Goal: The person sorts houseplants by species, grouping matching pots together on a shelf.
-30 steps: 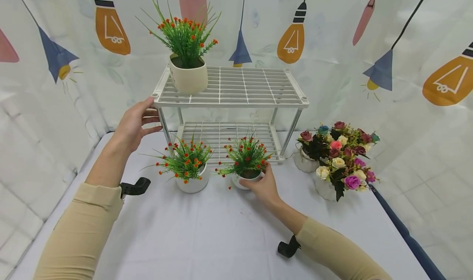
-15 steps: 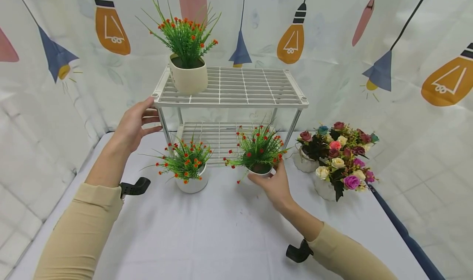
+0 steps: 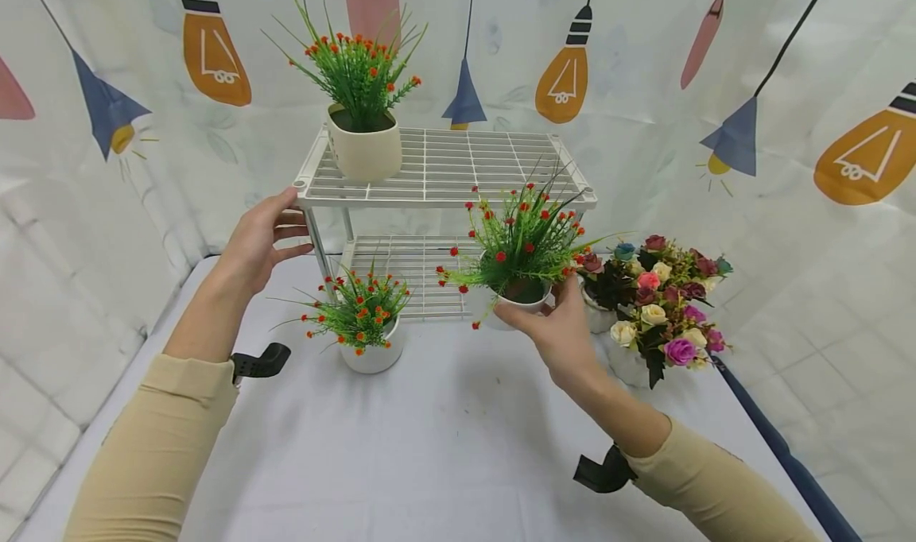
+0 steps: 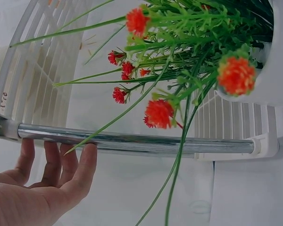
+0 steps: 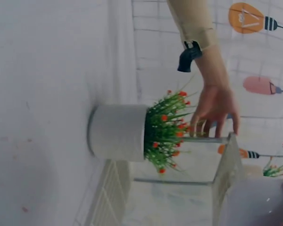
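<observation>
My right hand [image 3: 561,331] grips a small white flowerpot [image 3: 517,313] with grassy leaves and red flowers [image 3: 525,252]. It is held up in front of the right half of a white two-tier wire rack [image 3: 458,164]; at the right edge of the right wrist view its pale pot [image 5: 254,200] shows close up. My left hand [image 3: 258,240] touches the rack's left front corner. In the left wrist view, its extended fingertips lie against the metal post [image 4: 132,141]. A second white pot with orange-red flowers [image 3: 372,358] stands on the table by the rack's left front.
A larger cream pot of orange flowers [image 3: 366,154] sits on the rack's top shelf, at the left. Artificial rose pots [image 3: 647,311] stand on the table right of the rack. The lower shelf [image 3: 429,276] is partly hidden. A patterned curtain [image 3: 644,65] hangs behind.
My right hand has lifted the red-flowered pot off the table and carried it up and to the right, in front of the rack. My left hand stays at the rack's corner.
</observation>
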Demonstrator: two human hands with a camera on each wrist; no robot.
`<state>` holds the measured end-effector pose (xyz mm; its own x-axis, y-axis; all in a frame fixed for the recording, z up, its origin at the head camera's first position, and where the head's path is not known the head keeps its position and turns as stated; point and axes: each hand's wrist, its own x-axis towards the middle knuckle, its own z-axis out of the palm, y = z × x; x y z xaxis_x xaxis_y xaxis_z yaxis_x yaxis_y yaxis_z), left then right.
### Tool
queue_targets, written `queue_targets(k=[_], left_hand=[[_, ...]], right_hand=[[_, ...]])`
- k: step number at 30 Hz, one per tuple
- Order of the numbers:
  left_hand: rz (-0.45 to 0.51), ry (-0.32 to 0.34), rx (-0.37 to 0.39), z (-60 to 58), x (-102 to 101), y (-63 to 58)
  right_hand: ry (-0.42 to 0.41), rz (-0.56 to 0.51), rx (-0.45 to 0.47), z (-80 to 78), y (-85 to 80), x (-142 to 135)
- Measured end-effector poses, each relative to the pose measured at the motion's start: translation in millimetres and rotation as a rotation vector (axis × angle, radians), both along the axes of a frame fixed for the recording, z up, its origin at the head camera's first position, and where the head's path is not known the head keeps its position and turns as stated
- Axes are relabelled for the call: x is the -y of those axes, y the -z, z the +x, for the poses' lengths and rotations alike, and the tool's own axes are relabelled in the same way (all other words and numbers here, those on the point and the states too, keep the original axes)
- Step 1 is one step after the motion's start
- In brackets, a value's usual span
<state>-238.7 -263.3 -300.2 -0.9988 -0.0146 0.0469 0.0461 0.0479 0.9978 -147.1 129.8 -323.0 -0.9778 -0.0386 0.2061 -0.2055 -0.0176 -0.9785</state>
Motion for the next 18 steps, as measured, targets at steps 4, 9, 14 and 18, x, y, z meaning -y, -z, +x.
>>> queue_targets(k=[4,9,14,18], left_hand=[[0.008,-0.001,0.000,0.0,0.1,-0.2],[0.011,0.002,0.001,0.0,0.1,-0.4],[0.009,0.003,0.005,-0.3,0.3,-0.1],[-0.002,0.002,0.003,-0.4,0.3,-0.2]], right_hand=[[0.010,0.014,-0.054,-2.5,-22.1,0.5],[-0.006,0.021,-0.080,-12.4,-47.8,2.2],[0.007,0.023,-0.065,-26.3,-70.2,8.1],[0.038,0.034,-0.047,-41.6,-83.2,16.0]])
